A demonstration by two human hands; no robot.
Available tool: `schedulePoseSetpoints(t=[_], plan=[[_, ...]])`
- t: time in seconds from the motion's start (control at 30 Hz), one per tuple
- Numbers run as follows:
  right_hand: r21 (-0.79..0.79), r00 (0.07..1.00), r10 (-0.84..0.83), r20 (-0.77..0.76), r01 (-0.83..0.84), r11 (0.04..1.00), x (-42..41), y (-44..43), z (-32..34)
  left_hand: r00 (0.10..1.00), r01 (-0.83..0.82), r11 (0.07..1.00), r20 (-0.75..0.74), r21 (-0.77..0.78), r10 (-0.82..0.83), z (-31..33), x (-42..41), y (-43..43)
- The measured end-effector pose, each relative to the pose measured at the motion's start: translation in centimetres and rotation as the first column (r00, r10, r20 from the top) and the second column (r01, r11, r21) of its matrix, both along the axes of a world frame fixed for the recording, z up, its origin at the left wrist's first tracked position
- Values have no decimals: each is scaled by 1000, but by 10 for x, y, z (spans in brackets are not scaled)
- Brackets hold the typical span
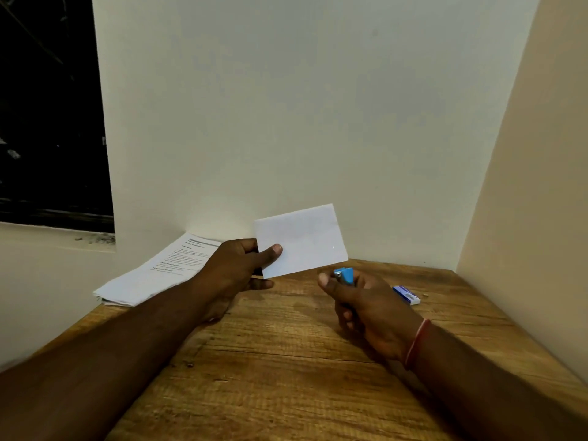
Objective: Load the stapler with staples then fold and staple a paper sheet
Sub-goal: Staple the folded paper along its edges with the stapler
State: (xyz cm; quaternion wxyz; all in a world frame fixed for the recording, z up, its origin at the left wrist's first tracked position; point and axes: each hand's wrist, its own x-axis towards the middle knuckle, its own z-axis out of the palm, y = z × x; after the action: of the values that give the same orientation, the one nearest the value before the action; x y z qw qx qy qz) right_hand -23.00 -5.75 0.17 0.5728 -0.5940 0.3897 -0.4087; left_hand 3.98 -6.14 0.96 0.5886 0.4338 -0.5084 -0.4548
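Observation:
My left hand pinches a small folded white paper sheet by its left edge and holds it upright above the wooden table. A small staple shows near the paper's right edge. My right hand is closed around a blue stapler, whose tip sticks out above my fingers just below the paper's lower right corner. The stapler does not touch the paper. A small blue and white staple box lies on the table to the right of my right hand.
A stack of printed paper sheets lies at the table's far left corner, hanging over the edge. Walls close in behind and on the right. A dark window is at the upper left.

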Motion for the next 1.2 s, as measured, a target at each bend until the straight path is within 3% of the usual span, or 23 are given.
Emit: schedulePoseSetpoints(t=[0.17,0.43,0.63,0.77,0.9,1.07,1.2], plan=[[-20,959,-143,244,153,988,-7,-6,6,998,44,999,52,-27,-43,0,-6,6],[-72,946,-281,161,296,953,-17,-14,12,1000,-14,993,18,-120,16,3,1,-2],[-69,936,-296,192,314,947,-21,-21,11,965,159,975,231,-154,-121,-1,6,0],[-110,952,-280,127,294,950,-21,-22,8,910,186,949,409,-256,-68,-2,1,5],[-140,969,-240,63,247,959,-19,-21,6,845,148,958,535,-245,6,-2,-3,10],[-130,988,-150,-38,144,981,-17,-18,7,880,119,980,475,-160,-29,0,-4,9],[59,999,39,-16,-38,998,-22,-12,18,916,90,980,400,-179,-11,1,3,7]])
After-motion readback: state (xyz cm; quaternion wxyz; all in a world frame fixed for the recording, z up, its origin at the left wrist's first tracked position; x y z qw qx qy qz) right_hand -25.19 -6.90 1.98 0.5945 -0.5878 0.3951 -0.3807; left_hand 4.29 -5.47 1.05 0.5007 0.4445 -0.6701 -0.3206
